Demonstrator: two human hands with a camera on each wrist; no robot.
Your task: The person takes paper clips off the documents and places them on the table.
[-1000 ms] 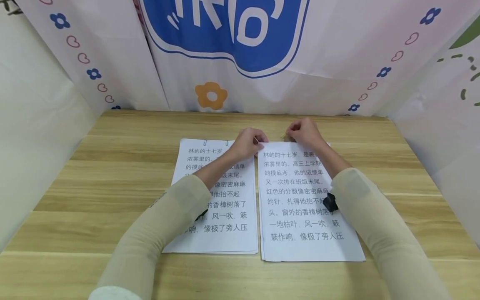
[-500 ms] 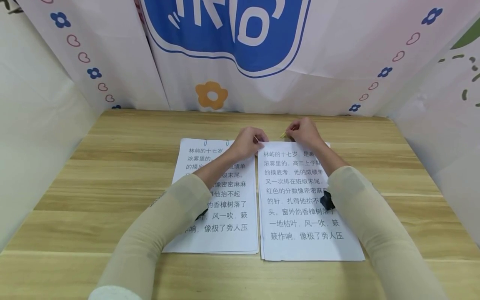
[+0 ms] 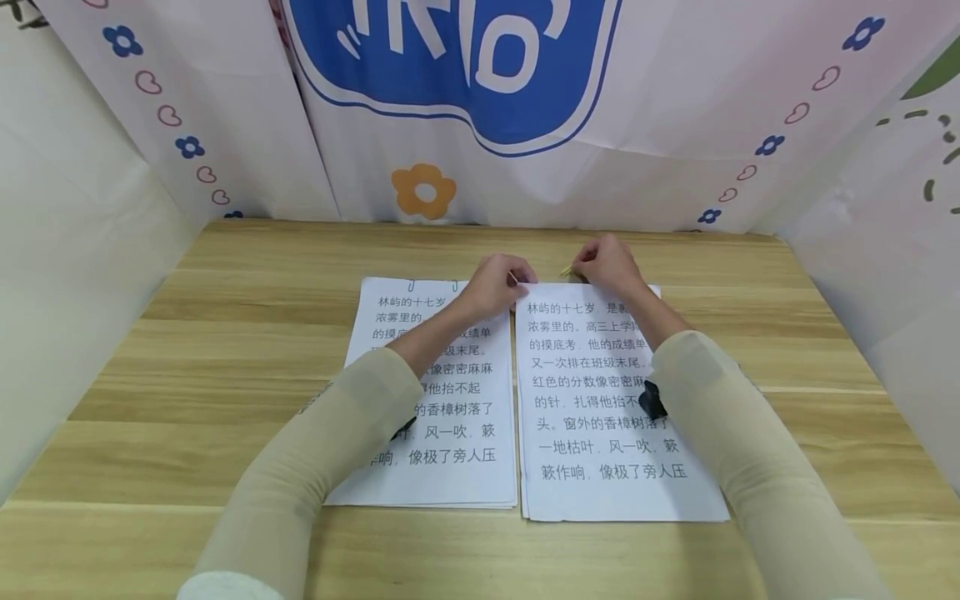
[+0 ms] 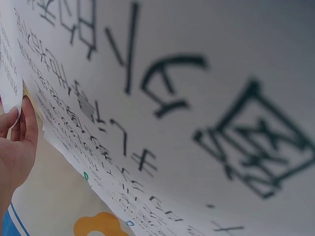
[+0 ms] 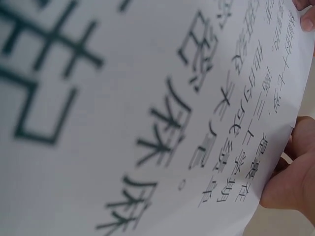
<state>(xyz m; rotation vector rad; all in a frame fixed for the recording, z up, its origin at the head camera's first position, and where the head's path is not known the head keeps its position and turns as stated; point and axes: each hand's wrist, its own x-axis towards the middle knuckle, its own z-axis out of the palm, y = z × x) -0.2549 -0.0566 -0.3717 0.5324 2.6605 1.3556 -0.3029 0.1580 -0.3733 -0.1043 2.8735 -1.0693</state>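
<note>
In the head view two stacks of printed paper lie side by side. My left hand [image 3: 497, 283] reaches across the left stack [image 3: 465, 485] and pinches the top left corner of the right stack [image 3: 607, 496]. In the left wrist view that hand [image 4: 18, 147] has thumb and fingers on either side of a sheet edge. Just behind the right stack's top edge, my right hand [image 3: 609, 265] pinches a small yellow paper clip [image 3: 566, 272]. The right wrist view shows the right hand [image 5: 295, 172] at the paper's edge, its fingertips partly hidden by the sheets.
Two paper clips, one left [image 3: 411, 285] and one right [image 3: 454, 286], sit on the left stack's top edge. The wooden table [image 3: 187, 375] meets a printed white cloth [image 3: 637, 183] at the back. White sheeting hangs on both sides.
My right forearm has shifted slightly left, and the yellow paper clip has turned a little in the fingers. The left hand keeps its place on the corner.
</note>
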